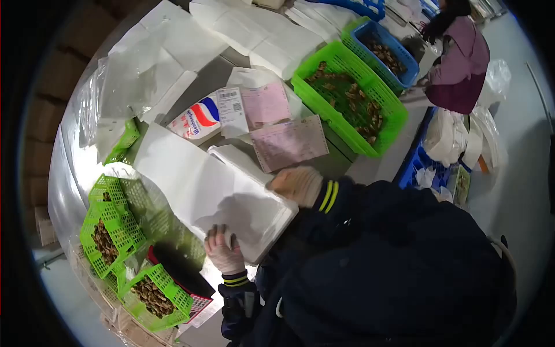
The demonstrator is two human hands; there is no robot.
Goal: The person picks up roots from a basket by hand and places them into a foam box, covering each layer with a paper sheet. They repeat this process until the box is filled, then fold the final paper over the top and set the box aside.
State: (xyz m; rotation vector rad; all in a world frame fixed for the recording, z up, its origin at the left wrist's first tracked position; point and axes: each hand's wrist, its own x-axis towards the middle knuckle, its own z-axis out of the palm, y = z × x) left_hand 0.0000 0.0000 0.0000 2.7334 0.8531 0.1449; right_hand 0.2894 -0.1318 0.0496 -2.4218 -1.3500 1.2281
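A white box (276,224), apparently foam, sits in front of me. White lining paper (179,176) runs out over its far left side. My left hand (224,250), in a thin pale glove, rests at the near left edge of the box, with its fingers apart on the paper. At the right edge, my right hand (298,185) has its fingers curled over the rim; the fingertips are partly hidden. Just beyond that hand lie pink printed slips (289,143) and a white labelled sheet (231,111). A white bag with a red and blue logo (193,120) lies beside them.
Green baskets (165,272) with small brown pieces, perhaps mushrooms, stand at left. A larger green basket (378,95) and a blue basket (407,75) holding similar pieces are at upper right. A co-worker in purple (462,63) stands beyond. White sheets (254,37) cover the far table.
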